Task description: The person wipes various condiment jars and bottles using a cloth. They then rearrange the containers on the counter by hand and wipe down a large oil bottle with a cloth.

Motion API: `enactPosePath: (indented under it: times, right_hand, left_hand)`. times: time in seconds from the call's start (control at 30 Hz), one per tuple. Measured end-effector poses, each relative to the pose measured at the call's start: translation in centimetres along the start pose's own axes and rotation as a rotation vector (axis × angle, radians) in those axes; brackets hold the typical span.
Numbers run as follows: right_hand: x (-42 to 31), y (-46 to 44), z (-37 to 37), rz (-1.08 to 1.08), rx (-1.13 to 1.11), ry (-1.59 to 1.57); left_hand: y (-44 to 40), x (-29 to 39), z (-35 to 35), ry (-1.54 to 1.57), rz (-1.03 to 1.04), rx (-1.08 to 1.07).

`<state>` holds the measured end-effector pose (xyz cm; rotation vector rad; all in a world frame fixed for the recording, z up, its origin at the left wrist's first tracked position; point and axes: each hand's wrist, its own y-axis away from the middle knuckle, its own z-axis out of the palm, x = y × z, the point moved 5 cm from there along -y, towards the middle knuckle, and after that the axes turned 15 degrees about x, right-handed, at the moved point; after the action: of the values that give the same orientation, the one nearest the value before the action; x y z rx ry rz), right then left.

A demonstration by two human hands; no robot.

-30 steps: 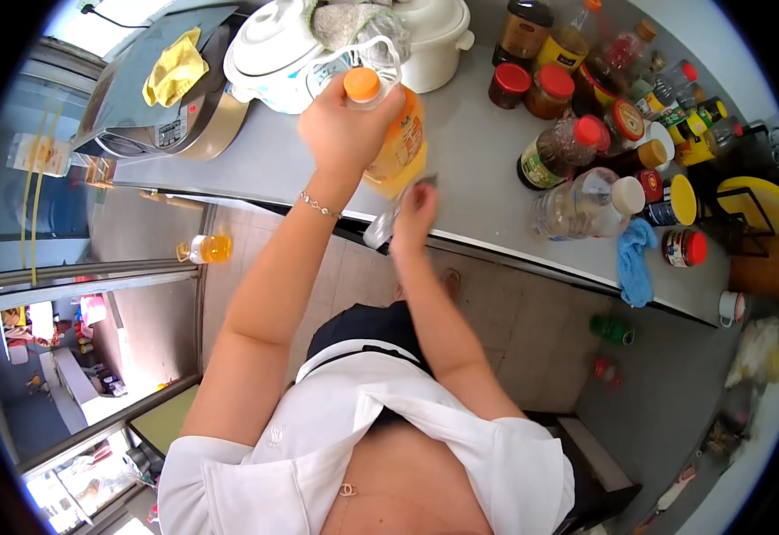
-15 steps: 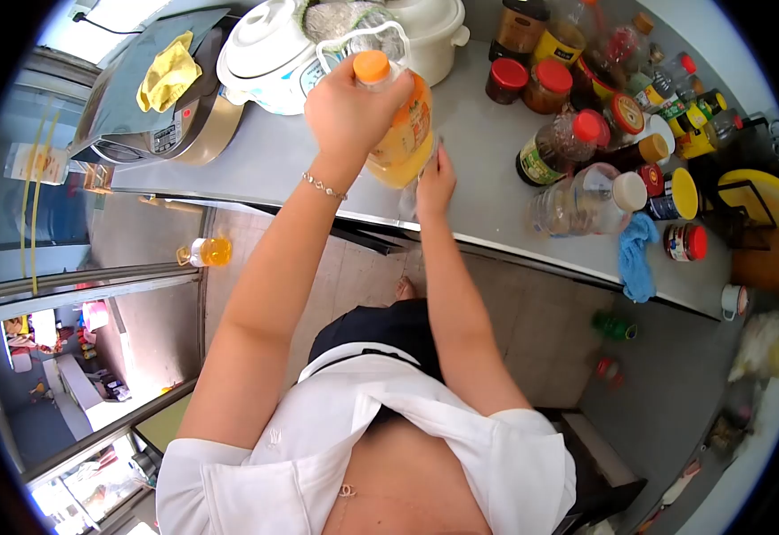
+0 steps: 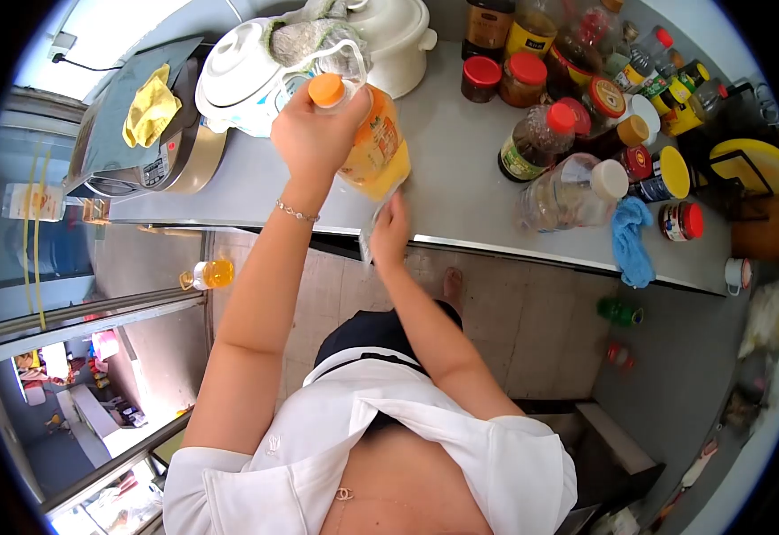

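My left hand (image 3: 316,134) is closed round the upper part of a large juice bottle (image 3: 379,143) with an orange cap and orange label. Yellow-orange liquid fills its lower part, and it leans over the counter's front edge. My right hand (image 3: 391,234) is just below the bottle's base, fingers closed on a pale, whitish thing (image 3: 369,234), too blurred to name. Whether the right hand touches the bottle, I cannot tell. Behind the bottle stand a white lidded pot (image 3: 233,58) and a second white pot (image 3: 398,45).
On the right of the grey counter (image 3: 452,169) are several jars and bottles, a big clear bottle (image 3: 577,196) and a blue cloth (image 3: 632,241). A cooker (image 3: 171,152) with a yellow cloth (image 3: 151,107) stands left. An oil bottle (image 3: 211,274) is lower left; a green bottle (image 3: 619,311) lies below right.
Both hands have moved a little left and toward me; the bottle came along in my left hand. The right hand dropped lower at the counter's edge. The camera view has shifted slightly.
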<state>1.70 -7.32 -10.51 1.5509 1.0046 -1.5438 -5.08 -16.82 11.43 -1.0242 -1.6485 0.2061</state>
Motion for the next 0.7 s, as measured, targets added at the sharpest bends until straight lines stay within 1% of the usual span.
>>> enactPosePath:
  times: [0.07, 0.1, 0.2, 0.33, 0.37, 0.47, 0.53, 0.6, 0.63, 0.7]
  right_hand:
    - [1.3, -4.6, 0.5, 0.242, -0.018, -0.184]
    - [1.9, -5.3, 1.2, 0.274, -0.079, -0.257]
    - [0.5, -0.4, 0.3, 0.083, 0.086, -0.038]
    - [0.5, -2.8, 0.0, 0.509, -0.086, -0.229]
    - [2.7, -4.2, 0.7, 0.439, -0.118, -0.315]
    - [2.0, -0.9, 0.0, 0.274, 0.033, -0.081]
    - [5.1, 0.3, 1.1, 0.253, -0.058, -0.130]
    - [2.7, -2.4, 0.0, 0.455, -0.095, -0.288]
    - [2.1, -3.7, -0.2, 0.551, -0.196, -0.284]
    - [2.6, -1.5, -0.4, 0.427, -0.146, -0.215]
  left_hand:
    - [0.8, -0.1, -0.3, -0.021, -0.020, -0.020]
    - [0.8, 0.0, -0.5, -0.031, -0.030, -0.030]
    - [0.2, 0.3, -0.2, -0.012, -0.014, -0.012]
    - [0.4, 0.3, -0.3, -0.024, -0.006, -0.021]
    - [0.8, -0.2, -0.5, -0.024, -0.004, -0.019]
    - [0.1, -0.3, -0.1, 0.008, 0.020, 0.005]
    - [0.3, 0.1, -0.2, 0.008, 0.003, -0.022]
    - [0.3, 0.1, -0.3, -0.006, -0.052, -0.040]
    - [0.4, -0.1, -0.4, -0.012, -0.081, -0.047]
    - [0.6, -0.7, -0.3, -0.001, -0.039, -0.023]
